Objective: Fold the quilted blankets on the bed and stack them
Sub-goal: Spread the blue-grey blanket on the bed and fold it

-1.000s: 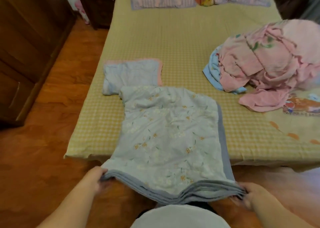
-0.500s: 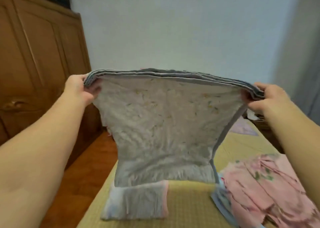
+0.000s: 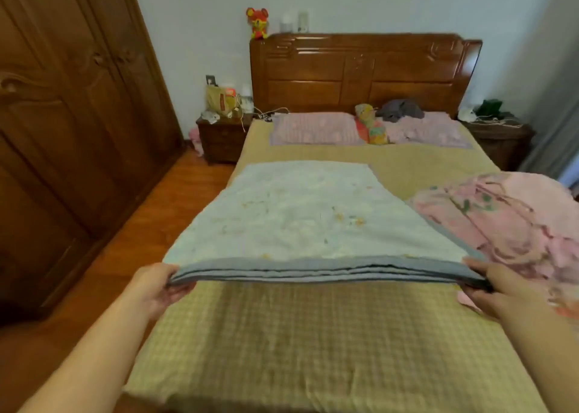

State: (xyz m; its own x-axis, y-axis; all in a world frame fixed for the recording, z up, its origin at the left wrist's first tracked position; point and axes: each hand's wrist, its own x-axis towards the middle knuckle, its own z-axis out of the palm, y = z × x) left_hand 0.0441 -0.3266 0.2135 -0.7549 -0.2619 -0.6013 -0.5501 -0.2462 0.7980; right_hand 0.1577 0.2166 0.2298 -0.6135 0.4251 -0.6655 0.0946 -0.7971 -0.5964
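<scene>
I see my left hand [image 3: 156,287] and right hand [image 3: 495,284] each grasping a near corner of the folded blue quilt [image 3: 307,218]. It's held above the bed [image 3: 313,343], pink blanket pile [image 3: 507,224] beside.

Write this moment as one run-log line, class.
left hand: grips blue quilt corner | right hand: grips other corner | quilt: folded, spread over bed
</scene>
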